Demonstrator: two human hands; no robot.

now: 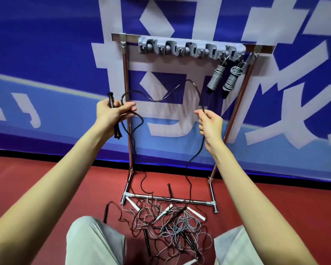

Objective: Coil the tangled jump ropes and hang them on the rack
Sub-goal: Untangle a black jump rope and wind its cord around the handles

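My left hand grips the black handles of a black jump rope in front of the rack's left post. The cord arcs rightward in the air to my right hand, which pinches it. From there it drops to the floor. A grey hook strip runs along the top bar of the metal rack. Two coiled grey ropes hang from its right end. A tangle of black and grey ropes with white and black handles lies on the floor at the rack's base.
A blue and white banner wall stands right behind the rack. The floor is red. My knees in light trousers frame the rope pile on both sides. The rack's foot bar crosses just beyond the tangle.
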